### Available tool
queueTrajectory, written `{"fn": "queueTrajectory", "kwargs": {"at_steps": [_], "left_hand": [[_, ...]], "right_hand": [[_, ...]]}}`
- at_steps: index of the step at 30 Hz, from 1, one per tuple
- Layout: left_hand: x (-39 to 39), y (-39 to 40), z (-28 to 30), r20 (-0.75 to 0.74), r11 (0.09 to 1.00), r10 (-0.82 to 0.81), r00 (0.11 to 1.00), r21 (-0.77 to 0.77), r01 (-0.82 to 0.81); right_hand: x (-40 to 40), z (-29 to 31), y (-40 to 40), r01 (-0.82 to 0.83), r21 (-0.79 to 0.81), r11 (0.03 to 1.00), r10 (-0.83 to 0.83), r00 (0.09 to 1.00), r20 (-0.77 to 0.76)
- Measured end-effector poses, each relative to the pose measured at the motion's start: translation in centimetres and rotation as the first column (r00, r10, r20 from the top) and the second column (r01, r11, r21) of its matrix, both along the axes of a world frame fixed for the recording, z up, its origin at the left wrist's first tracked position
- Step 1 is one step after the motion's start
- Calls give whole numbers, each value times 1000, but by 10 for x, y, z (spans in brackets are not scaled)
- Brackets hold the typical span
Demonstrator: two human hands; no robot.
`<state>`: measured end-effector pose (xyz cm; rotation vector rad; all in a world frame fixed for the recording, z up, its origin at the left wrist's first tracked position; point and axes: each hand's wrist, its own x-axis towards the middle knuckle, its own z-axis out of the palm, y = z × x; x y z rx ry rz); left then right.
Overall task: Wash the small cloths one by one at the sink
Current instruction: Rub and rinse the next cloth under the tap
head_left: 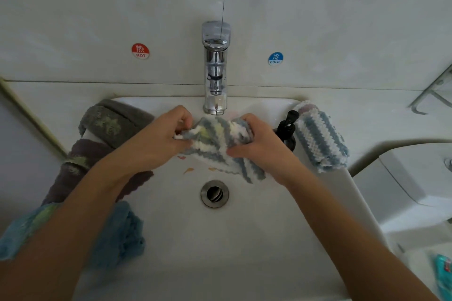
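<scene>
Item: striped cloth, blue-grey and white, bunched and held over the basin of the sink, directly below the tap spout. Long axis ran left to right between the hands, with a loose tail hanging toward the drain on the right side.

Grip: left hand pinched the cloth's left end, fingers curled over it; right hand clenched the right end, thumb underneath. Both lay equally near; the cloth sat between them, so a rub or wring would likely work along that axis.

No running water could be made out.

Nearby: second striped cloth rolled on the right rim; grey cloth, dark purple cloth and blue cloth draped along the left rim; black dispenser just beside the right hand.
</scene>
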<state>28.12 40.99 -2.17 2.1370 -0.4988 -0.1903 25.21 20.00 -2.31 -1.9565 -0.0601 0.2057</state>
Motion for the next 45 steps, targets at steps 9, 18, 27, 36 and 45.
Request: {"fn": "queueTrajectory", "kwargs": {"at_steps": [9, 18, 27, 36, 45], "left_hand": [[1, 4, -5, 40, 983, -32, 999, 183, 24], [-7, 5, -1, -253, 999, -21, 967, 33, 30], [-6, 3, 6, -309, 993, -35, 950, -114, -1], [-10, -19, -5, -209, 985, 42, 977, -156, -76], [-36, -77, -18, 10, 823, 427, 904, -418, -384]], "right_hand": [[4, -3, -11, -138, -288, 948, 125, 990, -62], [3, -4, -9, -209, 2, 978, 204, 953, -225], [1, -4, -10, -96, 276, 956, 159, 963, -216], [4, -13, 5, 213, 247, 945, -230, 972, 41], [-10, -22, 43, 306, 435, 847, -389, 915, 112]]}}
